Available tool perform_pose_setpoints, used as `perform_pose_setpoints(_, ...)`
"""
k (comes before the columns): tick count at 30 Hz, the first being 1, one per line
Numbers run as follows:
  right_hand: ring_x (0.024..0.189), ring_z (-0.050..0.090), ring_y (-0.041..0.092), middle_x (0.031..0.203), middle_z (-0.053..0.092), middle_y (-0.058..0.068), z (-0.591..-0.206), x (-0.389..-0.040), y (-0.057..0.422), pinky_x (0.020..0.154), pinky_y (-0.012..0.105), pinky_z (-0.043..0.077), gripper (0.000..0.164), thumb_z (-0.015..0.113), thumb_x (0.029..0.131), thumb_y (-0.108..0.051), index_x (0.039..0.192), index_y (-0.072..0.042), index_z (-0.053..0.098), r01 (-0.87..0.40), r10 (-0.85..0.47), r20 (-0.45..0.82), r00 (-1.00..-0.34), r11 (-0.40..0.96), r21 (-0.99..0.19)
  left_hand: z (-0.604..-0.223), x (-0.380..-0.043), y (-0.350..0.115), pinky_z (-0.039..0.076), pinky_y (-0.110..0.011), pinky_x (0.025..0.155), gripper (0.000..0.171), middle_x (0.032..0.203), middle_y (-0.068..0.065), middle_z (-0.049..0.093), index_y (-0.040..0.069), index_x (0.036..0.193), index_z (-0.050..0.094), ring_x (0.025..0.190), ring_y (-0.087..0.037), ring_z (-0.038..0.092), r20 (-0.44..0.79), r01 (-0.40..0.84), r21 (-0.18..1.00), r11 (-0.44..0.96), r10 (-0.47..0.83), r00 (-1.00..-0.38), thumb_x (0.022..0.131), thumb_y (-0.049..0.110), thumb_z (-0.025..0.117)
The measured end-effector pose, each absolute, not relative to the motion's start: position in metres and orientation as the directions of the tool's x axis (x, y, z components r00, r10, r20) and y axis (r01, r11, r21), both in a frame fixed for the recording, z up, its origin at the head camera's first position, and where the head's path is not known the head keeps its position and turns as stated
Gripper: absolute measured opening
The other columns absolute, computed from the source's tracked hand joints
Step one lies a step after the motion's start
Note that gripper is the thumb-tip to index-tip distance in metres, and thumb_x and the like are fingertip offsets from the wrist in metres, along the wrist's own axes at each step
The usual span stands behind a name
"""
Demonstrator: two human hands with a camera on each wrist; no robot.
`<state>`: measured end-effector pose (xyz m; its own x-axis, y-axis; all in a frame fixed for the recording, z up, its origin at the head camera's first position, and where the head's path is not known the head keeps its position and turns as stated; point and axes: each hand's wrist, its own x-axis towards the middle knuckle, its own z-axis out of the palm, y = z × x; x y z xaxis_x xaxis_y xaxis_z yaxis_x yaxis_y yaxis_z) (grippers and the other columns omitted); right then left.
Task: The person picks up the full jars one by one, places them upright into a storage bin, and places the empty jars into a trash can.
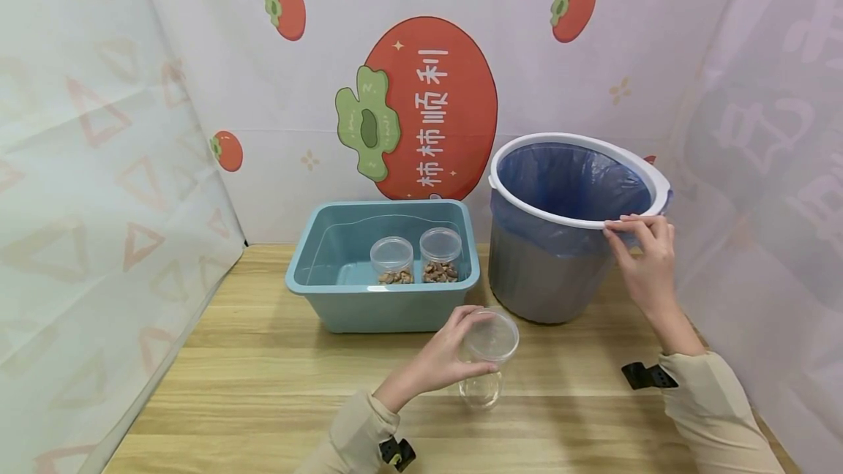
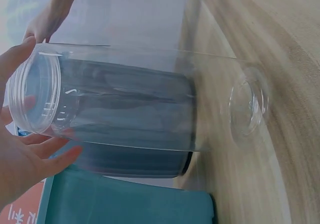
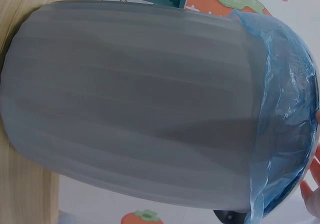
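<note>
My left hand (image 1: 444, 357) grips a clear plastic jar (image 1: 482, 388) round its lidded top, thumb on one side and fingers on the other. The jar stands upright at the table's middle, in front of the blue tub. In the left wrist view the transparent jar (image 2: 125, 98) shows no contents, and the bin is visible through it. My right hand (image 1: 648, 262) pinches the white rim (image 1: 560, 222) of a grey trash bin (image 1: 546, 276) at its near right. A blue bag (image 3: 280, 114) lines the bin and folds over its outside.
A blue-green plastic tub (image 1: 388, 313) stands left of the bin. Inside it are two lidded clear jars, a left jar (image 1: 393, 258) and a right jar (image 1: 440, 251), each with brown nuts at the bottom. A patterned cloth (image 1: 296, 79) hangs behind the wooden table (image 1: 263, 386).
</note>
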<state>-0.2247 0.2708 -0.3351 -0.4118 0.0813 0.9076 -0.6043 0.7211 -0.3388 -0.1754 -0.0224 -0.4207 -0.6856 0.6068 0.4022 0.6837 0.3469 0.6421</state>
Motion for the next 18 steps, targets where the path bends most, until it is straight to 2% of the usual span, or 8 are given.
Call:
perform_pose_setpoints(10,0.095,0.045,0.011,0.09,0.052,0.023,-0.3353,-0.2245,0.2701,0.084,0.021,0.024,0.022,0.069,0.063,0.016,0.083,0.007,0.065,-0.6,0.084,0.909,-0.408,0.726,-0.337,-0.4281,-0.1781,-0.0201,0.042,-0.031,0.087,0.068,0.121,-0.005,0.041,0.018,0.126,0.044,0.107,-0.017,0.047,0.449,0.698,0.635,0.331,0.578,-0.682,0.068,0.028,0.076)
perform_pose_setpoints(18,0.092,0.047,0.022,0.09,0.052,0.024,-0.3352,-0.2245,0.2698,0.084,0.021,0.024,0.023,0.068,0.063,0.018,0.083,0.007,0.065,-0.599,0.084,0.909,-0.409,0.727,-0.336,-0.4282,-0.1797,-0.019,0.045,-0.028,0.083,0.064,0.115,-0.004,0.044,0.015,0.121,0.049,0.101,-0.017,0.05,0.489,0.7,0.639,0.317,0.536,-0.689,0.065,0.026,0.078)
